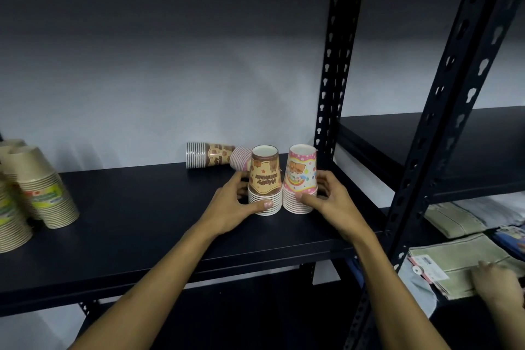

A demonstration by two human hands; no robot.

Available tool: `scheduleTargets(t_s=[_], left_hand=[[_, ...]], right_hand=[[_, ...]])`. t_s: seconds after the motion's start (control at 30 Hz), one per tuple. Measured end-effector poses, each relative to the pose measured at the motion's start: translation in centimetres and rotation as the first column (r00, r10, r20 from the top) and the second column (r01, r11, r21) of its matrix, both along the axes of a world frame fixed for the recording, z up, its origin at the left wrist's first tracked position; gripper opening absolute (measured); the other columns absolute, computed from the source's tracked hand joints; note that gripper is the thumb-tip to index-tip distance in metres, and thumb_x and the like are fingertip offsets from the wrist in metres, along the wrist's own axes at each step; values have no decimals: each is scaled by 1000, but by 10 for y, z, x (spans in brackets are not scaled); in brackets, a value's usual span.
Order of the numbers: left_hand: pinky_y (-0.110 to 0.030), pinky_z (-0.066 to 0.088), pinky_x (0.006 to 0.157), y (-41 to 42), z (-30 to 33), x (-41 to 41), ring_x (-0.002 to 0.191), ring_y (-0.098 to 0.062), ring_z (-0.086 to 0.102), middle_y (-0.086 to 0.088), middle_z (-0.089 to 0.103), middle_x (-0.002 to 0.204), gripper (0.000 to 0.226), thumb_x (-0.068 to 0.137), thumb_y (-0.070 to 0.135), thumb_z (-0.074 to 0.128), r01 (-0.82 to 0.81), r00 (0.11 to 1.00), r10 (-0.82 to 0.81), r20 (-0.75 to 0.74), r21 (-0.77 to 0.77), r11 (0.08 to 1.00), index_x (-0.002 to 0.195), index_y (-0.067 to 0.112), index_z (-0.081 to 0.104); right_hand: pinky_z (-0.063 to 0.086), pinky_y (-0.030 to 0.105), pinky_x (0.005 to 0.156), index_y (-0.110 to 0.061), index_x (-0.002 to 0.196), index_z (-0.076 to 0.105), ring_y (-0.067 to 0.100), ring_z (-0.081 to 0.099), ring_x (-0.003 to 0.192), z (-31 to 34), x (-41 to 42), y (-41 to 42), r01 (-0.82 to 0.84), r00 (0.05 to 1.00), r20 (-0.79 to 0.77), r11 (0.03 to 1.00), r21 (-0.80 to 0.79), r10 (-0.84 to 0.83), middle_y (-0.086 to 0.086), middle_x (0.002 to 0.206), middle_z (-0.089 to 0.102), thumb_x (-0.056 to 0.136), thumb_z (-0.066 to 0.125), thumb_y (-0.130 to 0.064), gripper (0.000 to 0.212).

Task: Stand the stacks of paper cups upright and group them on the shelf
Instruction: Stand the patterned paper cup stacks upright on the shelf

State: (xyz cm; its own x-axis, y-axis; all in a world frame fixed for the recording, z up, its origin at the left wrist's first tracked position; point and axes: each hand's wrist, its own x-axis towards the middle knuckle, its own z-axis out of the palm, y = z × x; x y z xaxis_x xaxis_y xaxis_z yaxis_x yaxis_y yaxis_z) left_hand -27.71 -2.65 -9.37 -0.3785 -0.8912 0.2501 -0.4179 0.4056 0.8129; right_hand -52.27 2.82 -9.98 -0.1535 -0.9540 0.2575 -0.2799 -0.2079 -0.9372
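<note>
Two stacks of paper cups stand rim-down and side by side on the black shelf (136, 221). My left hand (235, 204) grips the brown stack (264, 179) around its lower rims. My right hand (331, 199) grips the pink stack (301, 176) the same way. Behind them, near the wall, another brown stack (207, 155) lies on its side. A second pink stack (241, 158) also lies on its side, partly hidden by the brown standing stack.
Several kraft-coloured cup stacks (42, 187) stand at the shelf's left end. A black upright post (331, 111) rises just right of the pink stack. On the lower right shelf lie folded towels (454, 261), with another person's hand (494, 278) on them.
</note>
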Motion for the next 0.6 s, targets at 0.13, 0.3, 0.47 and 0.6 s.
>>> scheduleTargets(t_s=[0.13,0.3,0.47,0.6], left_hand=[[-23,48,93,1,0,1,106,3,61,14,65,119,74,69,47,87,-8,1000,8,-5,-11,1000,132,34,49],[-24,48,95,5,1,2,106,1,61,12,66,119,73,70,44,87,-8,1000,8,-25,-19,1000,133,34,51],[-18,45,93,6,0,0,108,-2,62,9,67,125,73,71,44,87,-14,1000,14,-26,-21,1000,133,37,49],[-17,44,93,9,2,0,104,2,60,8,66,126,73,72,42,86,-14,1000,13,-16,-26,1000,134,36,48]], right_hand=[[50,15,82,-25,130,51,1,60,108,0,7,2,70,991,-113,996,-56,-76,-7,123,56,76,85,-32,64],[51,21,89,-19,132,50,4,61,112,1,4,5,48,997,-63,998,-47,-51,-7,123,63,79,83,-23,63],[49,17,85,-27,131,47,1,61,109,1,13,6,59,988,-138,997,-51,-66,-13,122,60,77,83,-34,65],[48,25,93,-22,137,47,5,55,107,2,14,7,109,967,-221,990,-90,-126,-6,123,49,80,82,-27,67]])
